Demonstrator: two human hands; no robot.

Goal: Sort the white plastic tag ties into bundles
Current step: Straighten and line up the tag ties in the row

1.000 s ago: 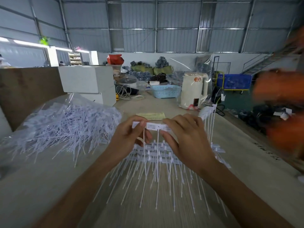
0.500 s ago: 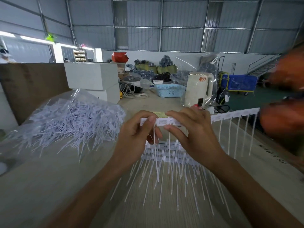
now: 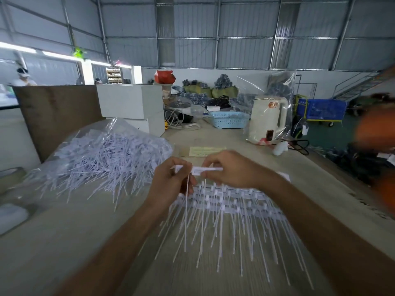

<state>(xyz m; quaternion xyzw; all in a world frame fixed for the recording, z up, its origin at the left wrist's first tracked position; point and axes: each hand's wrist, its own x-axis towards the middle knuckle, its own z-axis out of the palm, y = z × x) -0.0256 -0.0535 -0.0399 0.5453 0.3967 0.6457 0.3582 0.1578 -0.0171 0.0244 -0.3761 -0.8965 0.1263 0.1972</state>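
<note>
Both hands hold one short strip of white tag ties (image 3: 206, 169) just above the table. My left hand (image 3: 171, 184) pinches its left end, and a thin tail hangs down past the fingers. My right hand (image 3: 233, 169) pinches the strip from the right. Under the hands lies a layered stack of tie strips (image 3: 230, 201), their heads in rows and their tails fanned toward me. A large heap of loose white ties (image 3: 106, 161) lies in a clear plastic bag at the left.
A yellow paper slip (image 3: 205, 151) lies beyond the hands. Farther back stand white boxes (image 3: 132, 103), a blue basket (image 3: 228, 119) and a cream kettle (image 3: 268, 116) in plastic. A brown board (image 3: 53, 112) stands at the left. Someone in blurred orange (image 3: 378, 124) is at the right edge.
The long strip that stretched out to the right is gone from the hands; only a short piece is held now. The view has tilted up slightly.
</note>
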